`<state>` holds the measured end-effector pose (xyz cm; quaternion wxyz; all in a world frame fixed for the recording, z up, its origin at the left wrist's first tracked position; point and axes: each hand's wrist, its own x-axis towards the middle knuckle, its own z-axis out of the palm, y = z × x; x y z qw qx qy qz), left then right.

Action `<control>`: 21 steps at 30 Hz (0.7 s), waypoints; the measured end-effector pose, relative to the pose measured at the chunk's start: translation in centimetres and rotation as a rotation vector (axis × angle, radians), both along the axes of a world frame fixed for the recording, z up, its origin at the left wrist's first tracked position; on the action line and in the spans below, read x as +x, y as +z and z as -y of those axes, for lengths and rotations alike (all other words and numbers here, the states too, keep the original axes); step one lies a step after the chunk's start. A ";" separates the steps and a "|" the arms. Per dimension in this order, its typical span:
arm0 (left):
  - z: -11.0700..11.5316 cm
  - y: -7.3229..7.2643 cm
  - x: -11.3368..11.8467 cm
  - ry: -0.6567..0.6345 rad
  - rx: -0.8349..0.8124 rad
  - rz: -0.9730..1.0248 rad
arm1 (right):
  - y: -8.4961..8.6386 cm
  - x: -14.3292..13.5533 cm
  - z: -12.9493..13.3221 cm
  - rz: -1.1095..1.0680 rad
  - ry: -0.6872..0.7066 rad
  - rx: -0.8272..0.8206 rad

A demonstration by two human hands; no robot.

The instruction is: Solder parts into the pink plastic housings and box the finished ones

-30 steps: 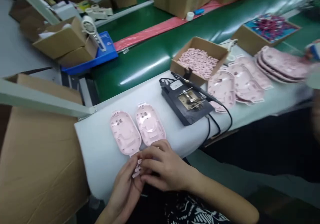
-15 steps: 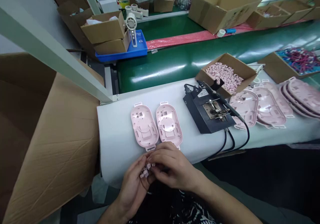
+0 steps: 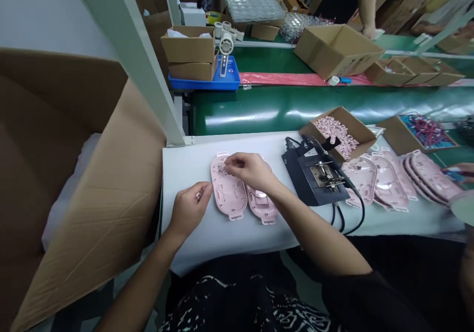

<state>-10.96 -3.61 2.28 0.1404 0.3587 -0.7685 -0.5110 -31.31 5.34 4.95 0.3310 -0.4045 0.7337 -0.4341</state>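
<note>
Two pink plastic shells lie side by side on the white work surface. Over the upper part of the left shell (image 3: 230, 193), my right hand (image 3: 249, 170) has its fingertips pinched; whatever they hold is too small to make out. The right shell (image 3: 263, 206) is partly covered by my right hand and forearm. My left hand (image 3: 191, 204) is curled around small pink parts (image 3: 199, 194), just left of the left shell's edge.
A black device (image 3: 314, 174) with cables stands right of the shells. Behind it is a carton of small pink parts (image 3: 338, 133). More pink shells (image 3: 388, 179) lie farther right. A large carton (image 3: 111, 188) stands at left. Other people's hands show at the right edge and top.
My hands have moved apart and away from my body. My right hand has gone up to the left shell, while my left hand has closed around the small parts. The view has shifted.
</note>
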 end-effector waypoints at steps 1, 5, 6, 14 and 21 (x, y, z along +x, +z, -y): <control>0.6 -0.3 -0.6 -0.021 -0.108 0.031 | -0.2 -0.2 1.1 -0.080 0.024 0.053; 1.2 -1.2 -1.6 -0.114 -0.383 0.199 | -0.7 0.3 3.6 -0.269 0.057 0.159; 1.1 -1.2 -1.6 -0.137 -0.427 0.241 | -0.8 0.6 3.8 -0.312 0.043 0.171; 1.1 0.8 -2.3 -0.298 -0.635 0.491 | -1.4 0.3 3.6 -0.560 0.026 0.122; 2.0 1.4 -4.1 -0.456 -0.712 0.625 | -2.4 -2.2 4.7 -0.629 0.274 0.095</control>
